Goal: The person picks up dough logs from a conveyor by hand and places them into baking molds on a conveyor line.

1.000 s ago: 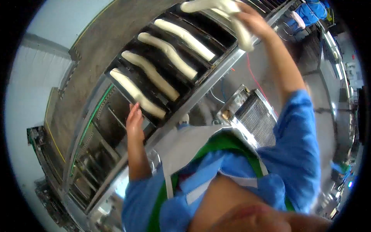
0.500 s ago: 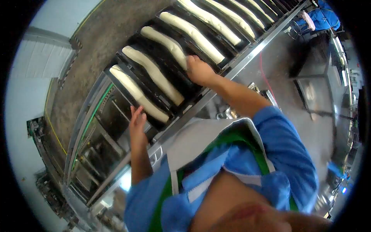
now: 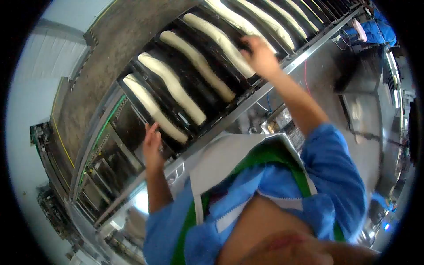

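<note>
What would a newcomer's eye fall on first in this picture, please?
First, probably the row of pale dough-like strips lying in dark trays across the top. Next, the right hand over the strips right of centre, with the left hand beside the leftmost strip. Below, the white-and-green apron stands out against the blue sleeves.

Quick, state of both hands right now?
Left hand: open beside the leftmost dough strip; contact can't be told.
Right hand: open, loosely curled, blurred; nothing visibly held.
</note>
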Demonstrator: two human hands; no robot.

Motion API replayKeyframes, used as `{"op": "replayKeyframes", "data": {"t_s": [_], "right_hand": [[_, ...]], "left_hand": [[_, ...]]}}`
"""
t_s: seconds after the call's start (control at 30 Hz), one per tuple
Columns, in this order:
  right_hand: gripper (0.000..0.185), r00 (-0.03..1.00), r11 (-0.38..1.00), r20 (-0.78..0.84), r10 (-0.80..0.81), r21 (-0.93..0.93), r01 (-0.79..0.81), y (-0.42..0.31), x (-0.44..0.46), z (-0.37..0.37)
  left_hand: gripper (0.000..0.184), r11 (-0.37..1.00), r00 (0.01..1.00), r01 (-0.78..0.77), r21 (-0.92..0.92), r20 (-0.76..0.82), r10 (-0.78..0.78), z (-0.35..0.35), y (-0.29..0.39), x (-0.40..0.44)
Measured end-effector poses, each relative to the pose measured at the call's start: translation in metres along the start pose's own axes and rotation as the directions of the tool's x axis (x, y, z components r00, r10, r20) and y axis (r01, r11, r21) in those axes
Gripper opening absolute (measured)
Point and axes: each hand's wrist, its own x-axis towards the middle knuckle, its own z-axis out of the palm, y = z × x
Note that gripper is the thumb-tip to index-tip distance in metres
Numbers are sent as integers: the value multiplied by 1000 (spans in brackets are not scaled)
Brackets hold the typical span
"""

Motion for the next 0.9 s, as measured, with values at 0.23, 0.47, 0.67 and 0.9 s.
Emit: {"op": "replayKeyframes", "data": {"t_s": [0.23,0.47,0.67,0.9], "right_hand": [[41,946,936,132,296,-235,-261,91,39,16],[24,833,1000,552,12,-25,2,119,41,-14],[21,983,986,166,-74,162,47,109,-7,-26],[31,993,999,115,-10,41,5,138,-120,-124]], "left_hand": [[45,993,992,-119,7,-48,119,9,0,6],[45,996,990,-84,7,-110,84,25,16,-9],[47,994,984,-113,-12,-142,110,27,8,0],[72,303,803,151,941,-296,517,111,40,33]]}}
